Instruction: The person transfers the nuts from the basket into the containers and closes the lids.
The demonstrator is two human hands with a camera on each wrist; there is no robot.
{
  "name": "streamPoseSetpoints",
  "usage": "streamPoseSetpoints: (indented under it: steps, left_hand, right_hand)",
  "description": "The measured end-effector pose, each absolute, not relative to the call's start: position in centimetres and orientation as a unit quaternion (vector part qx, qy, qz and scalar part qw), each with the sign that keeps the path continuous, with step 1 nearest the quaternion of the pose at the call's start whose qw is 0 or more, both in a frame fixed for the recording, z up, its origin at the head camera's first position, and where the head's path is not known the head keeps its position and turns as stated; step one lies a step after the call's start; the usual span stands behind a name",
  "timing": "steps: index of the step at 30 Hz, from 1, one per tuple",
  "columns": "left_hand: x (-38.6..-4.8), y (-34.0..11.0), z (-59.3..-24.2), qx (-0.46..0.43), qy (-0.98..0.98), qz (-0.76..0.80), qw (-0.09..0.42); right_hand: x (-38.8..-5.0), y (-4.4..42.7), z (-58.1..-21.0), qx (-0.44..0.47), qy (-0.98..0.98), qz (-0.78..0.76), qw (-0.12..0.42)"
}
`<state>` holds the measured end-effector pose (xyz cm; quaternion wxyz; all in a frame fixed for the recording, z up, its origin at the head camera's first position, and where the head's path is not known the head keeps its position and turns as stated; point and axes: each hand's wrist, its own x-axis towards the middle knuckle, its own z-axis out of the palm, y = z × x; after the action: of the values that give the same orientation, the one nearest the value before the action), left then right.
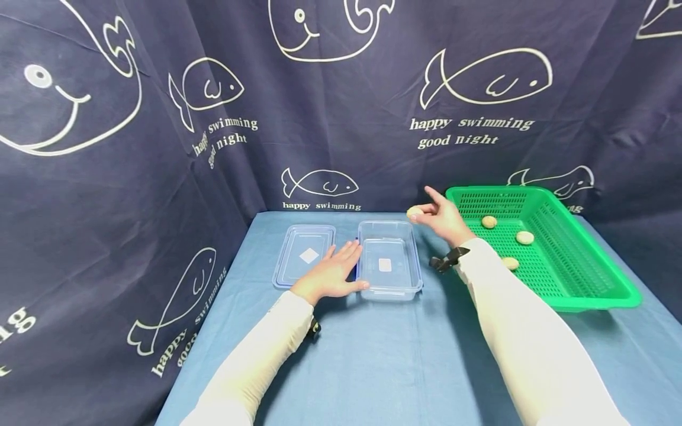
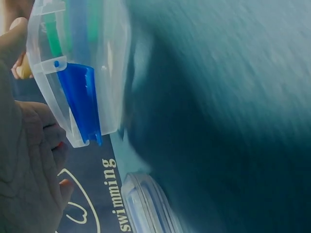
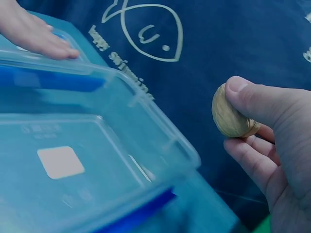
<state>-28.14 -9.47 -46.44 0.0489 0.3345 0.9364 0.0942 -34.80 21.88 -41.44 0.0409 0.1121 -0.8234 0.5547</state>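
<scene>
A walnut [image 3: 232, 114] is pinched between the thumb and fingers of my right hand [image 1: 443, 220], in the air beyond the back right corner of a clear plastic container [image 1: 402, 278]. This container has blue side clips, and a white label shows on its bare floor. My left hand [image 1: 333, 273] lies against the container's left rim with fingers straight; its thumb reaches the front left corner. In the left wrist view the palm [image 2: 29, 170] faces the container's wall and blue clip [image 2: 80, 102].
The container's clear lid [image 1: 298, 254] lies flat to the left. At the right stands a green perforated basket [image 1: 591, 260] with walnuts in it, such as one walnut [image 1: 524, 237] near its middle. A dark fish-print cloth [image 1: 341, 118] hangs behind the blue-covered table [image 1: 362, 367].
</scene>
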Motion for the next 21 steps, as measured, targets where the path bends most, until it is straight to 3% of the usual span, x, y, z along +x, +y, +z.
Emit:
streamPoseSetpoints:
  steps: [21]
  left_hand:
    - [-28.4, -9.5, -47.0, 0.329, 0.940, 0.075, 0.052]
  right_hand:
    - [-35.6, 15.5, -43.7, 0.123, -0.820, 0.559, 0.018]
